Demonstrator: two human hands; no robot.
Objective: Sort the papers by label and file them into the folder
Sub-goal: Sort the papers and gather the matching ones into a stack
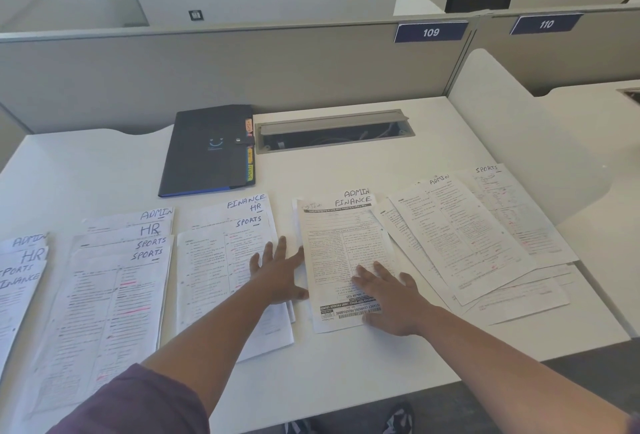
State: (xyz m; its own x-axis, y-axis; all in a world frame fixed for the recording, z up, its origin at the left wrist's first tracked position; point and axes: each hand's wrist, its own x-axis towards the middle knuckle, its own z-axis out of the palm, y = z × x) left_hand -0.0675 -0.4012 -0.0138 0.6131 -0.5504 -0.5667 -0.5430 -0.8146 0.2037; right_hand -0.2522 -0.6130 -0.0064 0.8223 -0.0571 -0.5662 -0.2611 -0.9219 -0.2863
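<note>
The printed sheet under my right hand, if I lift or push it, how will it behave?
The printed sheet looks thin, so it would probably droop if lifted by one edge. It lies on other papers over the smooth white desk, so a push from the right hand likely slides it easily, perhaps dragging those beneath.

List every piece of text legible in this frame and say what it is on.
"109": blue plate on the partition.
"110": neighbouring plate.
"ADMIN", "FINANCE": centre stack.
"FINANCE", "HR", "SPORTS": stack left of it.
"ADMIN", "HR", "SPORTS", "SPORTS": next stack.
"ADMIN", "SPORTS": right sheets.
"SPORTS": folder tab; other tabs blurred.
Printed body text: too small.
</note>
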